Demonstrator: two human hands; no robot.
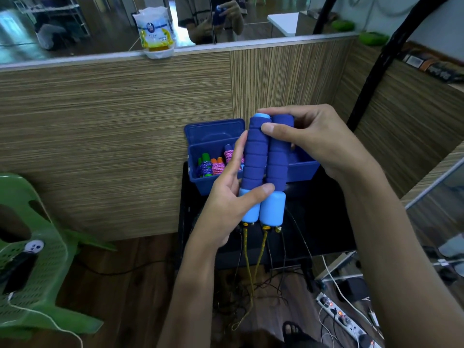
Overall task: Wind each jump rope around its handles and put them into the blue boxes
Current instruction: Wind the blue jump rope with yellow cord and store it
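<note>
Right now, in the head view, two hands are holding a pair of jump rope handles [263,169] side by side and upright at the middle of the frame. Both handles are showing dark blue ribbed foam above and light blue plastic at the lower ends. The left hand [226,204] is coming in from 7 o'clock and gripping the lower part, its thumb lying across the join of foam and plastic and its fingers reaching up the left handle's far side. The right hand [316,144] is coming in from 4 o'clock and pinching the tops, thumb on the front and fingers curled over the caps. A yellow rope [248,270] is hanging from the bottom of each handle toward 6 o'clock, the two strands meeting low over the floor, unwound.

Just behind the handles, toward 11 o'clock, a blue box [200,179] is sitting open on a black stand [324,227], its lid [213,133] leaning against the wood-grain wall. Several wound ropes [213,165] with green, orange and blue handles are lying inside it at the left end.

At 8 o'clock a green plastic chair [40,270] is standing on the floor. At 5 o'clock a power strip [344,318] is lying among cables.
</note>
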